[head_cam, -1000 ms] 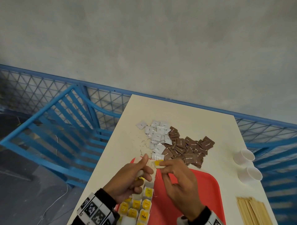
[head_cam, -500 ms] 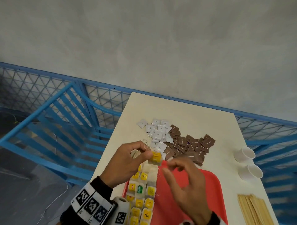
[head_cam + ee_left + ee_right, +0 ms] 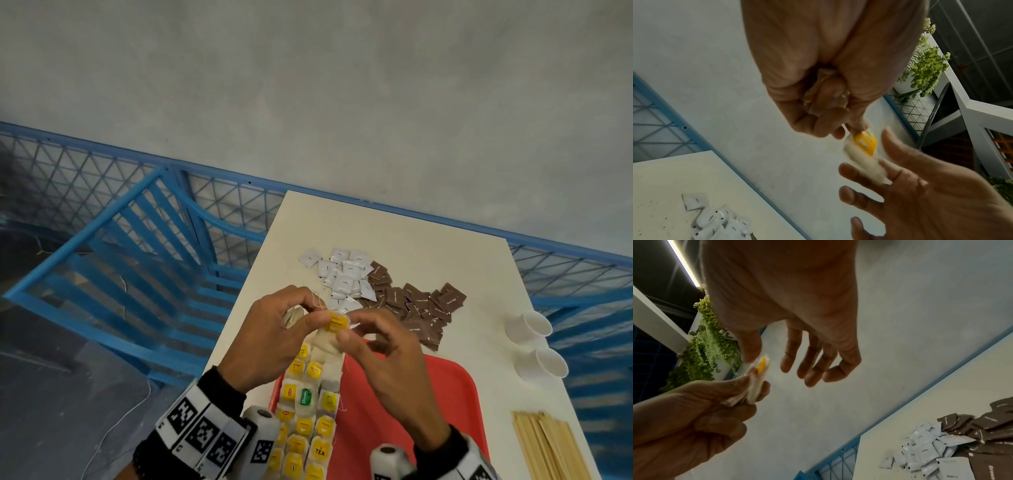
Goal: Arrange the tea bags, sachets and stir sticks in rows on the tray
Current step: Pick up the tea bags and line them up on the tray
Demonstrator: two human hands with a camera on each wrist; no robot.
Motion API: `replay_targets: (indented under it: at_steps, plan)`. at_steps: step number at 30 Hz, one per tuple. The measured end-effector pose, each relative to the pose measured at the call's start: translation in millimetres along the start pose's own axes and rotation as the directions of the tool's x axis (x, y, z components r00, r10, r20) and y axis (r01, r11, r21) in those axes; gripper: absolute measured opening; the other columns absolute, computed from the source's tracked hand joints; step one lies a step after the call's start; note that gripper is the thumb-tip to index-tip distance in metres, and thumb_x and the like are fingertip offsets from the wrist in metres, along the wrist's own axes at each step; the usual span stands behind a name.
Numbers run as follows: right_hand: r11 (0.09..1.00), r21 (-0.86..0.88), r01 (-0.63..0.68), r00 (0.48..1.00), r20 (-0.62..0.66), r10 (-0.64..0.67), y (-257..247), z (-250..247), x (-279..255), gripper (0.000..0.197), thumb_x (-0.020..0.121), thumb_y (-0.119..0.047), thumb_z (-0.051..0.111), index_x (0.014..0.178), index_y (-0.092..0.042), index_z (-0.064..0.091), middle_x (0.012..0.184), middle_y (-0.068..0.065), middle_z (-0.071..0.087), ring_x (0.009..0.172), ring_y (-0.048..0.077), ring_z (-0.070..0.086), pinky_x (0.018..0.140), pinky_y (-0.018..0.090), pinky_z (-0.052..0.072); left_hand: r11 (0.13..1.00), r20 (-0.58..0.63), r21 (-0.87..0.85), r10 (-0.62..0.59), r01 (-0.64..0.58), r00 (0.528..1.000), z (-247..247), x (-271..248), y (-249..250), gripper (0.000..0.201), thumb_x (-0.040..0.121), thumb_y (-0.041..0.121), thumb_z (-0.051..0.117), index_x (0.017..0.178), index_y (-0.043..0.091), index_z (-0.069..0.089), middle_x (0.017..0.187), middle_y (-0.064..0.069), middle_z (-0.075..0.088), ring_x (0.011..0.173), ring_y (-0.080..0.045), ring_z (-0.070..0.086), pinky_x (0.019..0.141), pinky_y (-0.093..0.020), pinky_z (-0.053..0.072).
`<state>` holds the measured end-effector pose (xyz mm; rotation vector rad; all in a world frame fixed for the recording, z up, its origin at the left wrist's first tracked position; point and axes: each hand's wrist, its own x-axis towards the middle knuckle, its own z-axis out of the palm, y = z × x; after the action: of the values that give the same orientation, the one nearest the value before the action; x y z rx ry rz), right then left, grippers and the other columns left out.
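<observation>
My left hand (image 3: 318,317) grips a small bunch of tea bags in its palm and pinches one tea bag (image 3: 337,322) with a yellow tag out at its fingertips. That tea bag (image 3: 863,151) hangs toward my right hand (image 3: 352,329), whose fingers are spread. In the right wrist view the right thumb touches the tea bag (image 3: 758,378) while the other fingers stay apart from it. Both hands hover over the far left corner of the red tray (image 3: 411,411). Rows of tea bags (image 3: 305,411) lie along the tray's left side.
White sachets (image 3: 342,277) and brown sachets (image 3: 418,305) lie heaped on the cream table (image 3: 411,240) beyond the tray. Two paper cups (image 3: 527,325) lie at the right, with wooden stir sticks (image 3: 548,445) nearer me. A blue slatted chair (image 3: 137,274) stands left of the table.
My right hand let go of the bag at the tray's far edge and opened. My left hand rose and pushed one bag forward, and the right hand has come back to touch it.
</observation>
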<state>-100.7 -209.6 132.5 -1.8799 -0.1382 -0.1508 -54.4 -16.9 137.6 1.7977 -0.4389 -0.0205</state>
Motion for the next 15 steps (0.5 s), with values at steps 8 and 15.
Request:
replay_targets:
  at_steps: [8,15]
  plan:
    - [0.999,-0.006,-0.038,0.996,0.085,0.039,3,8,-3,0.017,0.085,-0.040,0.074,0.086,-0.023,0.074,0.090,-0.001,0.069,0.085,0.019,0.064,0.070,0.046,0.051,0.999,-0.008,0.048,-0.019,0.019,1.000,4,-6,-11,0.029,0.085,0.052,0.063,0.087,0.024,0.070,0.087,0.008,0.068,0.083,-0.012,0.065,0.072,-0.018,0.047]
    - [0.982,-0.012,-0.190,0.977,0.095,0.190,52,14,-11,0.026,0.088,-0.021,0.073,0.066,-0.009,0.064,0.060,0.015,0.054,0.057,0.022,0.045,0.056,0.031,0.038,0.983,0.012,0.006,-0.186,0.186,0.983,10,-19,-28,0.007,0.090,0.027,0.071,0.086,0.022,0.072,0.084,0.009,0.070,0.067,0.002,0.060,0.060,-0.014,0.047]
